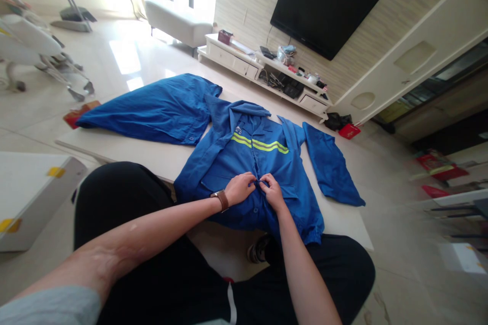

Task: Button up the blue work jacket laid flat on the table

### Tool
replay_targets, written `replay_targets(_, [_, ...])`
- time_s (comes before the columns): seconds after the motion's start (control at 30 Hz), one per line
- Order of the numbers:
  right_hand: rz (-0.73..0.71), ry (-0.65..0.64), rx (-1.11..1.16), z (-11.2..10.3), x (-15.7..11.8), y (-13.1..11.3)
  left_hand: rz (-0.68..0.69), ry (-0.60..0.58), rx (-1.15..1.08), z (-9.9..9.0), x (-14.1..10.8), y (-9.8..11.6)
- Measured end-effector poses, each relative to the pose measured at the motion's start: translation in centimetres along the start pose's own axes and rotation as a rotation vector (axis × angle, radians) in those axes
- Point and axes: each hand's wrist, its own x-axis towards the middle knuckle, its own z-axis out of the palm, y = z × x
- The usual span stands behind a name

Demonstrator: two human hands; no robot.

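Note:
A blue work jacket (229, 165) with yellow-green reflective stripes across the chest lies front side up, its lower edge towards my knees. My left hand (240, 188), with a watch on the wrist, pinches one edge of the front opening below the stripes. Close beside it, my right hand (271, 192) pinches the opposite edge. The fingertips of both hands nearly meet, and whatever button or hole is between them is hidden. A button shows on the jacket below my hands. Above them the front opening is partly apart.
Under the jacket is a pale low table (145, 155). Folded blue trousers or similar cloth (152, 109) lie at its left, another blue piece (331, 162) at its right. A white box (34, 198) stands left of my knee. Beyond are a TV cabinet (229, 58) and a bench (177, 23).

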Motion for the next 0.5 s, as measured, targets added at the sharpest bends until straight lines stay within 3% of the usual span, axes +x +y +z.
replay_targets(0.5, [0.057,0.218,-0.208,1.5,-0.3,-0.5,0.033,-0.029,-0.011,0.0,0.3,-0.5])
